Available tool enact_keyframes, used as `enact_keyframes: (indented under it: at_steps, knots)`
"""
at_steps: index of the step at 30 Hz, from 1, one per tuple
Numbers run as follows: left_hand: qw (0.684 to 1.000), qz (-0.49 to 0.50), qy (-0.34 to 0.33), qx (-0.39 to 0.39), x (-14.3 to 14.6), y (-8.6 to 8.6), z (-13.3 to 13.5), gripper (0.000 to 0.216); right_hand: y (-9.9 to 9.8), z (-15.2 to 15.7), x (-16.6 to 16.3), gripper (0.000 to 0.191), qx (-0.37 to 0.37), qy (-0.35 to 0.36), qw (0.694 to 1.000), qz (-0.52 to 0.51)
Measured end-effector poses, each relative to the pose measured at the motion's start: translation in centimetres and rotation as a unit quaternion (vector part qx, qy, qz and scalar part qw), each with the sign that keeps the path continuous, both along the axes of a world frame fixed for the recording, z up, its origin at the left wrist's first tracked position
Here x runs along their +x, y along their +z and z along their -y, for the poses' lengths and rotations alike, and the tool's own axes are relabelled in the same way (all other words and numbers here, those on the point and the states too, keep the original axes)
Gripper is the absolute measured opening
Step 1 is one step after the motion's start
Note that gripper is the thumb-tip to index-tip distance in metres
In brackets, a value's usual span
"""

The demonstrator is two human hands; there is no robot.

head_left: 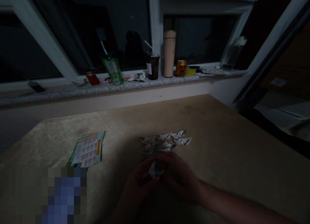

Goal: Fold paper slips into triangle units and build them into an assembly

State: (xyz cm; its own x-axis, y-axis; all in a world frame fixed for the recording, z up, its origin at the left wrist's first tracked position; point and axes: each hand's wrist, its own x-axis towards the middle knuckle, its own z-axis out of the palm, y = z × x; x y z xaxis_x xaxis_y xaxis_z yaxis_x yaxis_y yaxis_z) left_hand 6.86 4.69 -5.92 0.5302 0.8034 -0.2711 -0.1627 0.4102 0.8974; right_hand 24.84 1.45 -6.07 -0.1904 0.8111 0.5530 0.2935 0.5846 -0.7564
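Both my hands meet low in the middle of the dim view over a tan table point(218, 143). My left hand point(137, 185) and my right hand point(180, 178) pinch a small folded piece of printed paper point(155, 169) between their fingertips. Just beyond the hands lie several small folded paper shapes point(166, 141) in a loose cluster on the table. A stack of flat printed sheets point(87, 149) lies to the left of the hands.
A stone windowsill point(72, 90) runs along the back with a green carton point(112, 70), a dark cup with a straw point(153, 66), a tall beige flask point(169, 53), an orange can point(180, 68) and a red jar point(92, 78). Dark windows stand behind.
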Motion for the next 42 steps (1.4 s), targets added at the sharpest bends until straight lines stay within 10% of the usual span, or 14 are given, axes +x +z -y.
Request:
enact_keyframes:
  at_steps: [4,11,20,31,42]
  knots:
    - [1.000,-0.030,-0.004,-0.002,0.3,0.5,0.2,0.048,0.2,0.0,-0.2,0.008,-0.130,-0.050,0.990,-0.035]
    - [0.995,-0.098,0.000,0.035,0.6,0.9,0.9,0.032,-0.1,-0.3,-0.6,0.031,-0.261,0.033,0.964,0.033]
    - [0.983,-0.159,-0.051,0.081,0.2,-0.1,0.6,0.030,0.0,-0.4,-0.6,0.038,-0.250,0.035,0.967,0.031]
    - [0.965,-0.186,-0.140,0.122,0.0,0.9,0.7,0.050,-0.1,-0.3,-1.3,0.051,-0.357,0.153,0.902,-0.186]
    - [0.962,-0.176,-0.157,0.136,-0.1,0.9,0.8,0.043,0.6,-0.1,-0.9,0.044,-0.271,0.061,0.960,0.013]
